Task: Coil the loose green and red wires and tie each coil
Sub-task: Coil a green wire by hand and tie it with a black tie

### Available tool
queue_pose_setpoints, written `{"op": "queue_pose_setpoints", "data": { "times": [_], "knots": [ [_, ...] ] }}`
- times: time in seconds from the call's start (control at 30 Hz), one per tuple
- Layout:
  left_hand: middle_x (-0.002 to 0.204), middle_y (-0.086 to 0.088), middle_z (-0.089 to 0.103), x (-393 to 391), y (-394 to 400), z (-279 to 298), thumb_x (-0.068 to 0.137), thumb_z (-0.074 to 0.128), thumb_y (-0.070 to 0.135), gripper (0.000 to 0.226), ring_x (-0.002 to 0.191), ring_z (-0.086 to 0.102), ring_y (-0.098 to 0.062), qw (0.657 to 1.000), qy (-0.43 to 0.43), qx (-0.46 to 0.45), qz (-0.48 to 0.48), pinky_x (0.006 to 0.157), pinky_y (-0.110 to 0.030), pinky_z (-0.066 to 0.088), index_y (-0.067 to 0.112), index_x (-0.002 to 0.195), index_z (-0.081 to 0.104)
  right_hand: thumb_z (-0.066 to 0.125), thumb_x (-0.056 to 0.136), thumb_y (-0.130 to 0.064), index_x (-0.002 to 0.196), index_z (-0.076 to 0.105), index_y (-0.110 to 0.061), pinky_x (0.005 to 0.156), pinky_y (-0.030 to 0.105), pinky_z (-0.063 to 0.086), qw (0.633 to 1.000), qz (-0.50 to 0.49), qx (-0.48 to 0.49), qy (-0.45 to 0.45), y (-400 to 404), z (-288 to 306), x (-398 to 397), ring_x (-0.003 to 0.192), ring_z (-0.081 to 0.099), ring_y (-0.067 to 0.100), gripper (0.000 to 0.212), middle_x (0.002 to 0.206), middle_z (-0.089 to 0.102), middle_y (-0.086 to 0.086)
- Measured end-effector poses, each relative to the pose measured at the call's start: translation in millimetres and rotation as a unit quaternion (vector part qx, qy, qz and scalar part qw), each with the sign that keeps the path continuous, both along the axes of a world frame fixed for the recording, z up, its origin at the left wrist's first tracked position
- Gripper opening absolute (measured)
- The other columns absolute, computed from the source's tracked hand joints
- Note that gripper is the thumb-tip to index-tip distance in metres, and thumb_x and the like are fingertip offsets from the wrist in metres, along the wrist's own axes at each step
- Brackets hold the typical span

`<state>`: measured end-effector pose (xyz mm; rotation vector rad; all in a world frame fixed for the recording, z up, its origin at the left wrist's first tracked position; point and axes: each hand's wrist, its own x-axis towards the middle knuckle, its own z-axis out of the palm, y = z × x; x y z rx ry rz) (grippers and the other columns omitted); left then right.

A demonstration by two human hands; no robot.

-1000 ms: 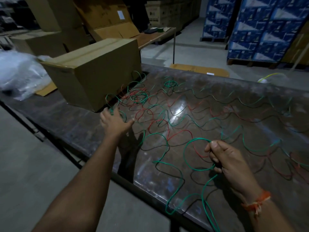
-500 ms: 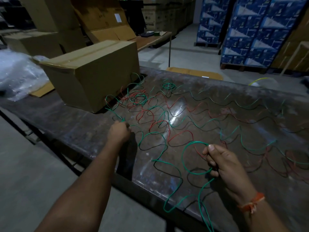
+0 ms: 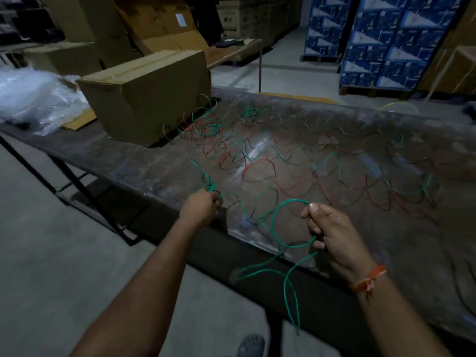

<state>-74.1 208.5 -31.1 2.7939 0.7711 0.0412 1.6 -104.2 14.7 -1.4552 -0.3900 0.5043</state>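
Left hand [image 3: 203,206] is fisted around a green wire [image 3: 288,243], gripping a small bunched bit of it just above the near edge of the desk [image 3: 144,163]; a short tail of the wire sticks up and away from the fist toward the cardboard box [image 3: 144,99]. Right hand [image 3: 332,234] pinches the same green wire between thumb and curled fingers, holding one round loop upright over the desk's near edge. Between the two hands the wire runs in loose waves on the desk surface. Below the right hand, the wire drops past the desk edge, loops back and hangs down toward the floor, end free. Orange thread band [image 3: 368,278] on the right wrist.

More green wire and red wires [image 3: 257,168] lie spread in tangled curls across the middle and right of the desk, uncoiled, some touching the base of the cardboard box. The box sits on the far left part of the desk. Clear plastic wrap [image 3: 33,96] is piled left of the box. Blue cartons [image 3: 381,39] are stacked on the floor behind. A grey shoe [image 3: 251,345] shows at the bottom edge.
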Motion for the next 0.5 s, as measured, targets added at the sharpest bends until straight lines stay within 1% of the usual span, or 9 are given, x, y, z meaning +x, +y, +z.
{"op": "queue_pose_setpoints", "data": {
  "times": [0.13, 0.2, 0.27, 0.3, 0.33, 0.37, 0.43, 0.47, 0.5],
  "knots": [
    [0.114, -0.020, 0.064, -38, -60, 19, 0.100, 0.052, 0.022, 0.023, 0.106, 0.060, -0.037, 0.997, 0.056, 0.013, -0.051, 0.082, -0.036, 0.046, 0.013, 0.114, 0.068, 0.046, 0.107, -0.027, 0.083, 0.062, -0.014, 0.041, 0.016, 0.020, 1.000, 0.011, -0.002, 0.008, -40, -9, -28, 0.049, 0.023, 0.004, 0.031, 0.057, 0.031, -0.006],
    [0.125, -0.017, 0.062, -59, -87, 27, 0.099, 0.055, 0.024, 0.026, 0.115, 0.058, -0.033, 0.990, 0.119, -0.008, -0.080, 0.090, -0.034, 0.046, 0.018, 0.121, 0.068, 0.046, 0.106, -0.028, 0.083, 0.062, -0.016, 0.041, 0.015, 0.021, 1.000, 0.016, 0.001, 0.009, -56, -12, -38, 0.048, 0.023, 0.004, 0.031, 0.056, 0.032, -0.006],
    [0.141, -0.014, 0.049, -79, -110, 33, 0.098, 0.059, 0.032, 0.035, 0.127, 0.052, -0.029, 0.981, 0.162, -0.039, -0.104, 0.104, -0.032, 0.043, 0.022, 0.130, 0.064, 0.046, 0.106, -0.028, 0.085, 0.063, -0.015, 0.041, 0.015, 0.022, 0.999, 0.036, -0.002, 0.008, -68, -13, -48, 0.048, 0.024, 0.003, 0.031, 0.057, 0.034, -0.006],
    [0.146, -0.013, 0.041, -89, -120, 39, 0.097, 0.060, 0.038, 0.040, 0.129, 0.051, -0.029, 0.980, 0.162, -0.042, -0.106, 0.107, -0.032, 0.042, 0.023, 0.134, 0.061, 0.045, 0.106, -0.028, 0.086, 0.063, -0.013, 0.041, 0.015, 0.022, 0.999, 0.048, -0.001, 0.006, -72, -13, -54, 0.048, 0.025, 0.003, 0.031, 0.057, 0.035, -0.005],
    [0.149, -0.012, 0.035, -97, -130, 47, 0.096, 0.060, 0.042, 0.044, 0.128, 0.052, -0.029, 0.983, 0.146, -0.037, -0.102, 0.107, -0.033, 0.043, 0.023, 0.136, 0.059, 0.045, 0.107, -0.028, 0.087, 0.063, -0.012, 0.041, 0.016, 0.022, 0.998, 0.059, 0.002, 0.003, -76, -12, -59, 0.048, 0.025, 0.004, 0.031, 0.058, 0.036, -0.004],
    [0.149, -0.012, 0.036, -104, -138, 55, 0.097, 0.060, 0.044, 0.045, 0.127, 0.053, -0.030, 0.989, 0.112, -0.026, -0.097, 0.106, -0.035, 0.044, 0.023, 0.136, 0.059, 0.044, 0.107, -0.028, 0.088, 0.063, -0.011, 0.041, 0.016, 0.023, 0.998, 0.068, 0.009, -0.002, -78, -11, -64, 0.048, 0.025, 0.004, 0.032, 0.059, 0.036, -0.003],
    [0.136, -0.009, 0.053, -112, -155, 70, 0.099, 0.057, 0.042, 0.037, 0.120, 0.058, -0.026, 0.993, -0.005, -0.045, -0.113, 0.100, -0.036, 0.048, 0.020, 0.127, 0.065, 0.043, 0.107, -0.029, 0.086, 0.063, -0.013, 0.041, 0.016, 0.025, 0.996, 0.082, 0.019, -0.014, -80, -7, -71, 0.047, 0.026, 0.004, 0.033, 0.059, 0.038, -0.002],
    [0.125, -0.005, 0.062, -115, -164, 77, 0.100, 0.055, 0.041, 0.032, 0.113, 0.062, -0.022, 0.985, -0.071, -0.102, -0.117, 0.096, -0.036, 0.050, 0.019, 0.120, 0.068, 0.043, 0.107, -0.030, 0.085, 0.063, -0.014, 0.042, 0.017, 0.026, 0.996, 0.084, 0.018, -0.021, -80, -4, -74, 0.047, 0.027, 0.004, 0.034, 0.059, 0.038, -0.002],
    [0.116, -0.003, 0.069, -116, -175, 83, 0.102, 0.052, 0.039, 0.030, 0.107, 0.065, -0.018, 0.966, -0.122, -0.203, -0.101, 0.092, -0.035, 0.051, 0.018, 0.116, 0.069, 0.043, 0.108, -0.030, 0.085, 0.063, -0.014, 0.043, 0.018, 0.026, 0.996, 0.084, 0.016, -0.029, -80, -2, -77, 0.047, 0.027, 0.005, 0.034, 0.059, 0.038, -0.003]
  ]
}}
